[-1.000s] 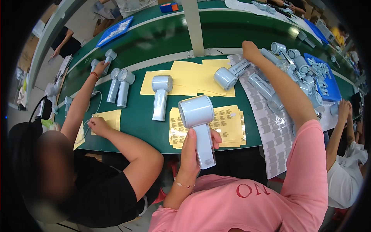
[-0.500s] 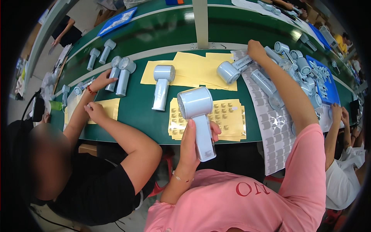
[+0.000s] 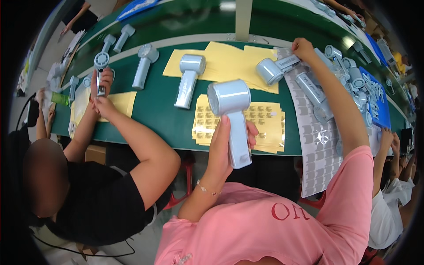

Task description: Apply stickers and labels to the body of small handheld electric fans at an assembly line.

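Observation:
My left hand [image 3: 223, 143] is wrapped round the handle of a light blue handheld fan [image 3: 229, 97], held up with its round head at the top. My right hand [image 3: 303, 48] is stretched to the far side of the table, fingers curled, at the handle end of another handheld fan [image 3: 270, 71] lying on yellow sheets [image 3: 216, 55]. Its fingertips are partly hidden, and what they pinch cannot be made out. Below the raised fan lies a stack of yellow label sheets [image 3: 265, 128] with small dark prints. One more fan [image 3: 187, 81] lies left of it.
A grey-patterned sheet [image 3: 316, 150] hangs over the table's front edge under my right arm. Piled fans [image 3: 353, 79] and a blue tray [image 3: 382, 104] of small parts are at the right. At the left, a co-worker's hands [image 3: 101, 95] hold a fan; another fan [image 3: 145, 66] is nearby.
The view has shifted, so the table sits higher in the picture. The co-worker at left has picked up one of the two fans there. My hands keep almost the same pose.

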Tool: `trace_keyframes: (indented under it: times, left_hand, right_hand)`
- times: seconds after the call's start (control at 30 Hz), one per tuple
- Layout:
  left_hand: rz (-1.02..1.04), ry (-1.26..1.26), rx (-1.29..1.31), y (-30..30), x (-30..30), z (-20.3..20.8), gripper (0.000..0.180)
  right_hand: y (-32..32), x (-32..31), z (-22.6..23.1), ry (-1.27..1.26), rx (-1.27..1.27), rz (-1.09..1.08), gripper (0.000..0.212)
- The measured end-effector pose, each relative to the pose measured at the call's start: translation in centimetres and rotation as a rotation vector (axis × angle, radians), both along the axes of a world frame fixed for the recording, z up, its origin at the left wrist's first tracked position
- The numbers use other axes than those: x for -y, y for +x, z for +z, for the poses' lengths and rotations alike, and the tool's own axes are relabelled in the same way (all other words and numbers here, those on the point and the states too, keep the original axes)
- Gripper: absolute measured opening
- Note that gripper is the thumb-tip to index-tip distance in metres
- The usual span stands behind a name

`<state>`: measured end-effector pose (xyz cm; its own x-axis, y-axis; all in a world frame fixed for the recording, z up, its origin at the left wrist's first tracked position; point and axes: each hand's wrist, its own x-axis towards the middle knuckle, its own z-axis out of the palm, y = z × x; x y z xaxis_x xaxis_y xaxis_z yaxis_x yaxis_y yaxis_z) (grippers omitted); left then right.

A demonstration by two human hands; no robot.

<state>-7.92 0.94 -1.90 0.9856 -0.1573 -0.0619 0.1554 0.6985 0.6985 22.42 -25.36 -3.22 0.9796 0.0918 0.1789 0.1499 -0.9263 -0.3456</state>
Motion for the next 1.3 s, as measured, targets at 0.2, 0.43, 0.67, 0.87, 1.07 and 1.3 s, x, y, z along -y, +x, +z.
trace_keyframes:
  times: [0.2, 0.43, 0.67, 0.87, 1.07, 1.3]
  left_hand:
    - [-0.058, -0.256, -0.105, 1.4, -0.5, 0.4, 0.052]
    - [-0.108, -0.372, -0.146, 0.3, -1.7, 0.7, 0.051]
    - [-0.065, -0.156, -0.059, 0.6, -0.2, 0.3, 0.05]
    - [-0.177, -0.019, -0.198, -0.6, 0.2, 1.7, 0.044]
    - [-0.157, -0.066, -0.239, -1.5, 2.2, 0.9, 0.04]
    - [-0.171, -0.207, -0.274, -1.2, 2.3, 0.8, 0.03]
  right_hand:
    - [-3.8, 1.7, 6.0, 0.325, 0.185, 0.026, 0.034]
    - [-23.3, -0.9, 9.7, 1.01, 0.112, 0.19, 0.025]
    - [-36.1, -4.7, 3.6, 1.49, -0.302, 0.231, 0.013]
    - [-37.5, -6.8, 5.0, 1.145, -0.221, 0.422, 0.013]
    - [-37.3, -9.3, 5.7, 0.955, -0.249, 0.544, 0.012]
    - [-37.9, -9.8, 6.1, 1.242, -0.237, 0.273, 0.012]
